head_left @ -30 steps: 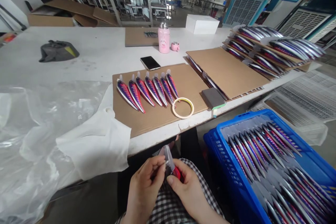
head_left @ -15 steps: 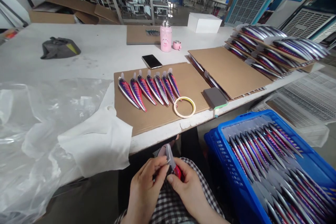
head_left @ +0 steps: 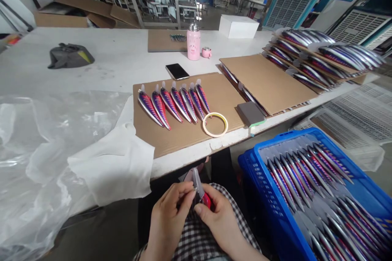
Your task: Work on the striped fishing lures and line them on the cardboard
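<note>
**Seated workstation, head-mounted view.** The left hand (head_left: pixel 168 220) and right hand (head_left: pixel 221 224) are close together over a black-and-white checked fabric (head_left: pixel 199 234) on the lap, with the fingers curled and pinching a red-bodied fishing lure (head_left: pixel 206 200) from both sides. The lure is mostly hidden by the fingers. A translucent plastic tab (head_left: pixel 197 181) stands up from it between the hands.

**Surroundings.** Beyond the hands, a white desk (head_left: pixel 92 49) carries a brown corrugated cardboard sheet (head_left: pixel 180 140). Seven pink-and-purple striped lures (head_left: pixel 173 104) lie on it side by side, next to a thin ring of tape (head_left: pixel 215 114). To the right, a blue plastic crate (head_left: pixel 269 163) holds tightly packed silver-and-pink lures (head_left: pixel 306 183).

**Possible faults.** A loose pinch could let the smooth lure slip, dropping it into the lap or onto the floor below. Uneven finger pressure could crease or tear the thin tab, and fingernails could scuff the lure's finish. A sleeve or elbow catching the cardboard sheet near the desk edge could shift the closely spaced lures against one another and scratch them.
</note>
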A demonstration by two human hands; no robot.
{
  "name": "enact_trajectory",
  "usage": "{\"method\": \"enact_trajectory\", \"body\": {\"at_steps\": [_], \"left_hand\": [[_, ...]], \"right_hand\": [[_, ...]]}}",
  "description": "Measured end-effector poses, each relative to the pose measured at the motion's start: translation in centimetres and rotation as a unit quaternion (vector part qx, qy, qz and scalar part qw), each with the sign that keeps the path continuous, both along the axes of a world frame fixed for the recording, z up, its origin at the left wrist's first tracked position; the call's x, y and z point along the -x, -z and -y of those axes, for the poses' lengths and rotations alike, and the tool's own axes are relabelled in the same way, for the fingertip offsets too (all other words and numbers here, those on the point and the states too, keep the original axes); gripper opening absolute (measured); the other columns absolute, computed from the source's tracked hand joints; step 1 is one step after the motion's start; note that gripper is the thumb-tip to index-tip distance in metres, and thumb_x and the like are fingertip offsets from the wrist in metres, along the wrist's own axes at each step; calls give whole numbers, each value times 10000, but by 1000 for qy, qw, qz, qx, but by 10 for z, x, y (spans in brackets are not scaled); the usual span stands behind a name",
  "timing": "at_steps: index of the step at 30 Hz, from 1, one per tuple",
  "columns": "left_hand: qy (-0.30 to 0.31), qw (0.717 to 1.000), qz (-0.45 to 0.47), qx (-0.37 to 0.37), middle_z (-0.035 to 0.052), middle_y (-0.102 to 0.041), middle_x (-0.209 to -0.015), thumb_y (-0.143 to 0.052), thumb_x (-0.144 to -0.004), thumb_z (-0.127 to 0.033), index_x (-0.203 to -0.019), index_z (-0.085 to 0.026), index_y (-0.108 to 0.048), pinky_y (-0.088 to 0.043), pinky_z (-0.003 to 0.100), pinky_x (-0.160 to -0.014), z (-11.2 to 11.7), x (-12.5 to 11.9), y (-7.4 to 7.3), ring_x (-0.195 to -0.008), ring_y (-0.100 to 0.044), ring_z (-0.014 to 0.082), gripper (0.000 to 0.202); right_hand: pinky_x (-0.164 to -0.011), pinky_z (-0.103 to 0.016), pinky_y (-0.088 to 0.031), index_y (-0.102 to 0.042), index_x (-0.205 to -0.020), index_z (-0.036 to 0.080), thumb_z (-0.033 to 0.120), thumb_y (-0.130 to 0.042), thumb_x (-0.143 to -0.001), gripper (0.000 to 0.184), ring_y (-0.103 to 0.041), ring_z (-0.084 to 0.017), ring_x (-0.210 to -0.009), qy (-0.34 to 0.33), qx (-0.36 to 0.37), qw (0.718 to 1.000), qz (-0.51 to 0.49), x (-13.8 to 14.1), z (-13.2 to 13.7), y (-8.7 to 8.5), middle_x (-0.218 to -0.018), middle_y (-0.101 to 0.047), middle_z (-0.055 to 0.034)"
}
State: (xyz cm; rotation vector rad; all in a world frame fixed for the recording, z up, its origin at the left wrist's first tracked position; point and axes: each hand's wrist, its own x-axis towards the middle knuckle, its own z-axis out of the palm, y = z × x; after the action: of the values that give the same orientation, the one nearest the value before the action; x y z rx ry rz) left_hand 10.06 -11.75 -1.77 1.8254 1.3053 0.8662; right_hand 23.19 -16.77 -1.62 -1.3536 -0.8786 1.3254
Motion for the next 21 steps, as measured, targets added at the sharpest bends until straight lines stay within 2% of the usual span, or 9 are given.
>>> {"method": "enact_trajectory", "body": {"at_steps": [7, 11, 15, 18, 21], "left_hand": [[8, 1000, 9, -13, -37, -676, -726, -605, -817, -300, -825, -255, -636, -521, 202, -621, -1, 0, 2, -657, -661, 139, 56], [38, 999, 7, 2, -32, -658, -742, -597, -831, -290, -863, -255, -631, -514, 200, -626, -5, 4, 3, -665, -648, 133, 59], [81, 996, -10, -20, -31, -633, -785, -556, -862, -239, -945, -278, -632, -494, 190, -670, -7, 9, 0, -723, -632, 120, 119], [92, 995, -18, -37, -16, -628, -818, -536, -871, -221, -904, -272, -646, -488, 196, -707, -6, 10, -1, -760, -625, 126, 126], [74, 996, -22, -45, -1, -616, -814, -541, -859, -238, -836, -259, -659, -487, 211, -702, -7, 8, 0, -757, -619, 142, 121]], "right_hand": [[-804, -273, -444, -664, -1055, 225, 199, -636, -763, 295, -587, -195, -844, 0, 8, 1000, 1, -1, -1, -2, -816, -637, 15], [-794, -272, -446, -662, -1062, 221, 193, -631, -760, 305, -586, -194, -843, -3, 6, 1000, -9, 0, 0, -2, -841, -640, 11], [-785, -263, -443, -659, -1068, 223, 148, -617, -757, 323, -582, -183, -836, -8, 4, 1000, -11, 1, 0, -2, -846, -642, 13], [-747, -249, -442, -661, -1061, 221, 120, -604, -750, 332, -571, -169, -793, -5, 13, 1000, 3, 1, -1, -1, -797, -623, 23], [-717, -245, -443, -667, -1042, 220, 118, -604, -742, 323, -562, -165, -764, -5, 16, 1000, 9, 1, 0, 0, -783, -611, 24]]}}
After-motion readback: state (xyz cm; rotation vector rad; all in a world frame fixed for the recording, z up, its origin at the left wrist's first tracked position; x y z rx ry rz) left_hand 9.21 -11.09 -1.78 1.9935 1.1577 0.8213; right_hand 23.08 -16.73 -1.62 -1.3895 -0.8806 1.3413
